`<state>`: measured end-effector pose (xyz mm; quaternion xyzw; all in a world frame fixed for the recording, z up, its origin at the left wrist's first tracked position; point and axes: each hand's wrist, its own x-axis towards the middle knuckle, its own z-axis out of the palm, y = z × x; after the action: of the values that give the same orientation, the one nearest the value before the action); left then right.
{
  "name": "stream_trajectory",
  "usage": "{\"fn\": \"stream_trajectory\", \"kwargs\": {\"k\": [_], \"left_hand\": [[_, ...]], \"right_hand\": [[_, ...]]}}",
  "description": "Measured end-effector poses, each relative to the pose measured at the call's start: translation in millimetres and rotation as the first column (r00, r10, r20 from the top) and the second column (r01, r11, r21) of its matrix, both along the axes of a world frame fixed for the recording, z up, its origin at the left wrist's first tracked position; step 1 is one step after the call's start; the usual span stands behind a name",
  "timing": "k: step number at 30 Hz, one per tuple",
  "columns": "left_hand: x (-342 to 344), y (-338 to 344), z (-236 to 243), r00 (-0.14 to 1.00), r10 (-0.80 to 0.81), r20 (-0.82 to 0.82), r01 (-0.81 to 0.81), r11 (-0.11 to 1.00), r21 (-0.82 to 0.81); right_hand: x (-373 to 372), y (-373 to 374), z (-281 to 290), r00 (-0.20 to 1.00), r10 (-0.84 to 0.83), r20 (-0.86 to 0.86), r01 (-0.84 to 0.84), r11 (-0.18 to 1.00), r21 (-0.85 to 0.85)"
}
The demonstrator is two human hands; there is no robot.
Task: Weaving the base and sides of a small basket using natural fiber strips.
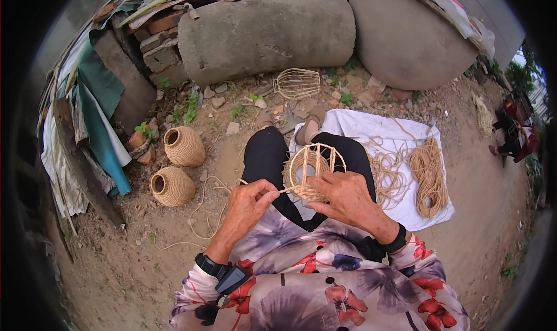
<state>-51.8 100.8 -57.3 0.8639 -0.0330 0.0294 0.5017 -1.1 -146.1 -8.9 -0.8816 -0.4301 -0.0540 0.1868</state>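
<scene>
A partly woven basket [301, 163] rests between my knees, its pale ribs and round rim bare on the upper side and cord wound around the rest. My right hand [346, 199] grips the basket's near right edge, thumb underneath and fingers over the ribs. Just left of it, my left hand [250, 206] pinches a strand of tan cord [285, 190] that runs taut to the basket. Loose cord trails from the left hand down to the ground. Two finished-looking round cord baskets [184, 146] with dark openings lie on the dirt at the left.
A white sheet [432, 215] on the right carries a coiled cord bundle [428, 177] and tangled loose cord [386, 168]. Ahead lies a bare basket frame [297, 84] before a stone cylinder [267, 35]. Bricks and tarps [101, 93] stand left; a person [519, 128] is far right.
</scene>
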Motion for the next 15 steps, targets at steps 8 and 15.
{"fn": "stream_trajectory", "kwargs": {"k": [8, 15], "left_hand": [[25, -30, -16, 0.994, 0.109, -0.025, -0.109, 0.994, 0.006], [28, -43, -29, 0.927, 0.109, 0.36, -0.147, 0.986, 0.081]], "right_hand": [[4, -7, -7, 0.996, -0.057, -0.067, 0.066, 0.988, 0.139], [10, -2, -4, 0.994, -0.072, -0.088, 0.103, 0.897, 0.429]]}}
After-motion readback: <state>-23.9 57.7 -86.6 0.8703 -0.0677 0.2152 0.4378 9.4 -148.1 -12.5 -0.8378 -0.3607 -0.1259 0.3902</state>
